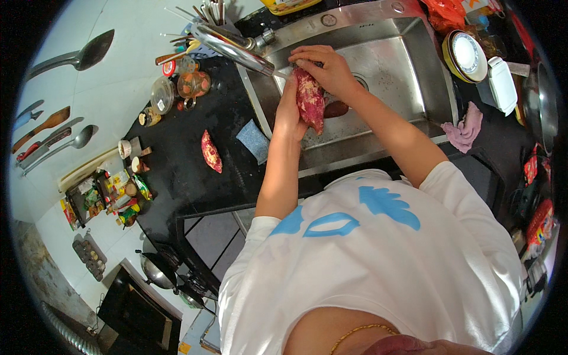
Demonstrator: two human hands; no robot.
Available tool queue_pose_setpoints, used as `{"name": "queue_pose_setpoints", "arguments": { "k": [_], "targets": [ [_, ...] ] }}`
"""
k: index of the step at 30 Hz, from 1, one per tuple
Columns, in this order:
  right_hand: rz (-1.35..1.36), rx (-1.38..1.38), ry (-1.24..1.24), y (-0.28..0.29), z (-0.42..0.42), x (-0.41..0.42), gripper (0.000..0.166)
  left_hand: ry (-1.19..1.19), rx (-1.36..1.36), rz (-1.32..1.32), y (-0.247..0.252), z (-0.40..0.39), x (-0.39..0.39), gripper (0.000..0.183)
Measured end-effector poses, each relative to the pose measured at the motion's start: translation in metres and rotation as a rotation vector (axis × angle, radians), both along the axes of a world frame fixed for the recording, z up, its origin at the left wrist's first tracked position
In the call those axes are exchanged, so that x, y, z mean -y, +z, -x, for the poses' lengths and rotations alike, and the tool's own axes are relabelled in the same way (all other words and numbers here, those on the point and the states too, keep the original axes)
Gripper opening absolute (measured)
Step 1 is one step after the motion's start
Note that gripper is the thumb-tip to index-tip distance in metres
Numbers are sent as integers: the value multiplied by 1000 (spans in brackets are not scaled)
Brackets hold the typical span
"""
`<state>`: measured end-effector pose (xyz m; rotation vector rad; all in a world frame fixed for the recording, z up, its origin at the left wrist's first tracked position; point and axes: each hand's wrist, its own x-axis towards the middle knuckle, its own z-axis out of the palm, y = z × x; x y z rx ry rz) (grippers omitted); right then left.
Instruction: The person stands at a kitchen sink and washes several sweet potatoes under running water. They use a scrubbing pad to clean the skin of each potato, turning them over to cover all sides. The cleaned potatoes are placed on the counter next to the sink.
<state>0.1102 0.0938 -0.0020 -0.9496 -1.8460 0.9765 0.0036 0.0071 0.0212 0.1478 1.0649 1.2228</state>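
My left hand (pixel 288 106) holds a purple-red sweet potato (pixel 310 100) over the left side of a stainless steel sink (pixel 390 57). Its skin has pale, scraped patches. My right hand (pixel 330 73) is curled over the potato's upper end, with a dark scouring pad (pixel 317 64) mostly hidden under the fingers. A thin stream of water runs from the chrome faucet (pixel 239 49) onto my left hand and the potato. Below, a darker sweet potato (pixel 336 109) lies in the sink near the drain, partly covered by my right wrist.
On the black counter (pixel 186 182) to the left lie another patchy sweet potato (pixel 211 151) and a blue sponge (pixel 254 141). Jars (pixel 194 84) and a utensil holder (pixel 208 37) stand behind. Right of the sink are a pink cloth (pixel 464 127), stacked bowls (pixel 466 55) and a white-lidded container (pixel 502 86).
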Motion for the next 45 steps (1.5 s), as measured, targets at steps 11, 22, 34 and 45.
{"name": "queue_pose_setpoints", "arguments": {
  "k": [11,22,34,45],
  "targets": [
    [85,24,103,-5,-3,10,19,44,-26,147,-22,1,10,42],
    [83,-3,31,-14,3,-10,15,39,70,122,-14,3,7,42],
    [752,-353,64,20,4,0,42,153,226,13,-40,14,11,37],
    [28,-45,83,35,-15,53,22,164,267,30,-7,14,-2,42]
  ]
}}
